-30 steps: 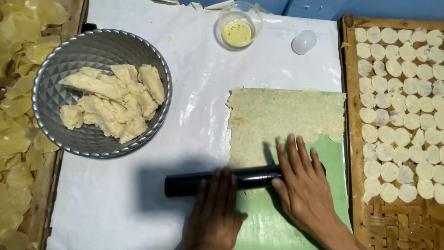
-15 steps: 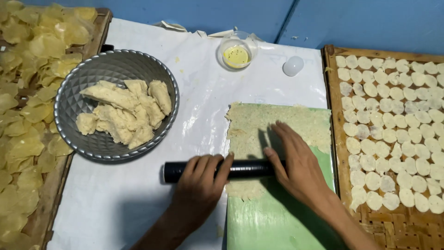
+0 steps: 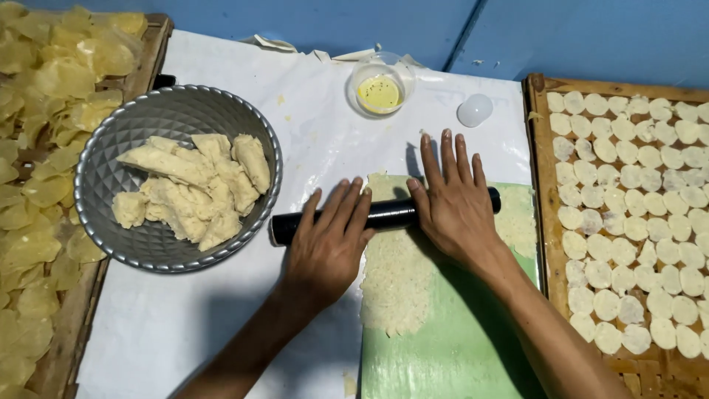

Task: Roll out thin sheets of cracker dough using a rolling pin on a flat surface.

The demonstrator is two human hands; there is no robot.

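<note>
Two hands, left hand and right hand, fingers spread flat, press one black rolling pin onto one dough sheet.

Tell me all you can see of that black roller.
The roller is a smooth, glossy black cylinder, plastic or coated by its look, with no handles. It lies flat and nearly level, its right end a little higher, across the far part of a thin, pale, grainy dough sheet spread on a green mat. The left hand presses its left part with flat fingers; the right hand covers its right part. Both ends stick out past the hands.
</note>
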